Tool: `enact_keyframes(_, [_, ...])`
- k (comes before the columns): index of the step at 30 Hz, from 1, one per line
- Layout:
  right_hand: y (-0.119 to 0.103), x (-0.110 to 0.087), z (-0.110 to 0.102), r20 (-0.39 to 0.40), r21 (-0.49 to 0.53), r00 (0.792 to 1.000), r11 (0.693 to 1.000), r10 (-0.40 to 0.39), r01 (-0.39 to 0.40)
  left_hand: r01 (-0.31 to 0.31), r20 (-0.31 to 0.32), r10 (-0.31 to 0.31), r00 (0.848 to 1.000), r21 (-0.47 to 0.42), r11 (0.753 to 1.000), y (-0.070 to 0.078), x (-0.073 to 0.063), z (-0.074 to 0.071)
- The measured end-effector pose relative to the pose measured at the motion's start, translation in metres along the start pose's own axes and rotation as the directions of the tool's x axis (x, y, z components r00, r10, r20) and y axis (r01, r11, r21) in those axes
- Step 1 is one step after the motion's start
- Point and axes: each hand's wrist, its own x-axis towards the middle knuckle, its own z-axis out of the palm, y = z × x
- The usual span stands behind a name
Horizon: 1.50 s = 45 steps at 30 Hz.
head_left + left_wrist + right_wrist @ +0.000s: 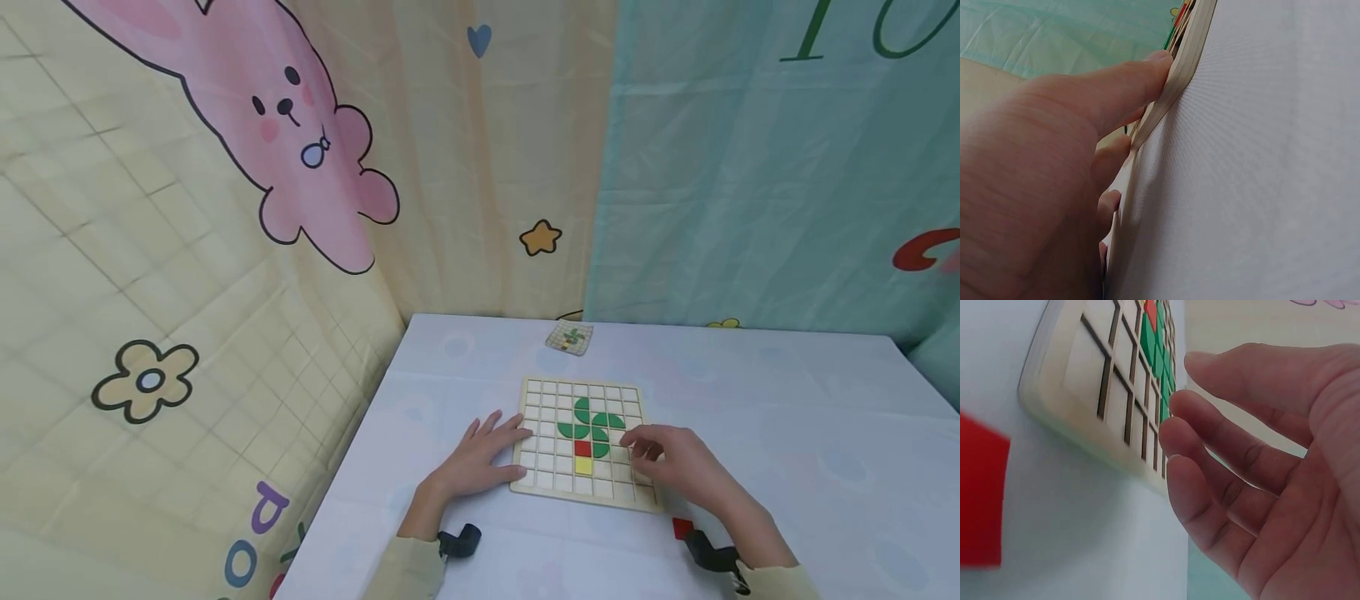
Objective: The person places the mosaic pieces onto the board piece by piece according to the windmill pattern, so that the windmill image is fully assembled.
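A wooden grid board (pixel 546 483) lies flat on the table. Green rounded tiles (pixel 581 431), a red square tile (pixel 582 448) and a yellow square tile (pixel 583 466) sit in its cells. My left hand (pixel 480 457) rests at the board's left edge with its fingers spread, and the left wrist view has the thumb touching the edge. Over the board's right side hovers my right hand (pixel 678 462). Its fingers (pixel 1216 431) are loosely bent, thumb and fingertips apart, with nothing seen between them. Near the board's lower right corner lies a loose red tile (pixel 682 528).
A small pattern card (pixel 570 337) lies behind the board, near the table's back edge. White cloth covers the table (pixel 787 433). Printed curtains (pixel 487 167) hang behind and to the left. Black wrist straps (pixel 459 542) are on both arms.
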Motion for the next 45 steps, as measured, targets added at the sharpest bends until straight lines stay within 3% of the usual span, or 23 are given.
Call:
enact_keyframes(19, [0.027, -0.026, -0.009, 0.049, -0.051, 0.999, 0.999, 0.007, -0.005, -0.001, 0.000, 0.001, 1.000, -0.013, 1.000, -0.002, 0.000, 0.001])
enact_keyframes(25, [0.032, -0.036, -0.012, 0.087, -0.055, 0.996, 0.998, -0.022, 0.027, -0.004, -0.001, 0.004, 1.000, -0.007, 1.000, -0.002, -0.001, 0.001])
enact_keyframes(31, [0.036, -0.043, -0.013, 0.127, -0.054, 0.992, 0.998, -0.002, 0.009, -0.010, -0.001, 0.010, 1.000, 0.001, 1.000, 0.000, -0.001, -0.001])
enact_keyframes(37, [0.043, -0.052, -0.014, 0.143, -0.072, 0.989, 0.996, -0.047, 0.058, -0.001, 0.006, 0.001, 1.000, 0.011, 1.000, 0.002, -0.001, -0.002])
enact_keyframes(45, [0.049, -0.061, -0.014, 0.102, -0.114, 0.989, 0.986, -0.111, 0.122, 0.010, 0.005, -0.010, 1.000, 0.018, 1.000, 0.002, -0.001, -0.002])
